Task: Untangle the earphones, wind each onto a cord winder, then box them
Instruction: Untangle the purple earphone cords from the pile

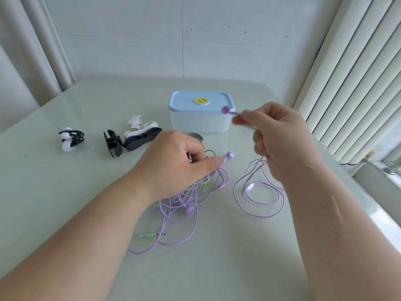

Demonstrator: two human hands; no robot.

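Pinches a purple earbud (pixel 225 109) in the raised right hand (pixel 282 144), just before the lidded box (pixel 199 123). Grips the tangled earphones (pixel 188 205) on the table (pixel 86 187) with the left hand (pixel 171 164), right of the cord winders (pixel 138 141).

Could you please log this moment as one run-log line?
phase: untangling; left hand: grips cord tangle; right hand: pinches purple earbud; box: lidded

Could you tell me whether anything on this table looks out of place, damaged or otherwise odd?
Only the purple and green earphone cords, knotted in a loose heap under the left hand; the right hand pinches one purple earbud aloft. The lidded box sits square; nothing looks broken or spilled.
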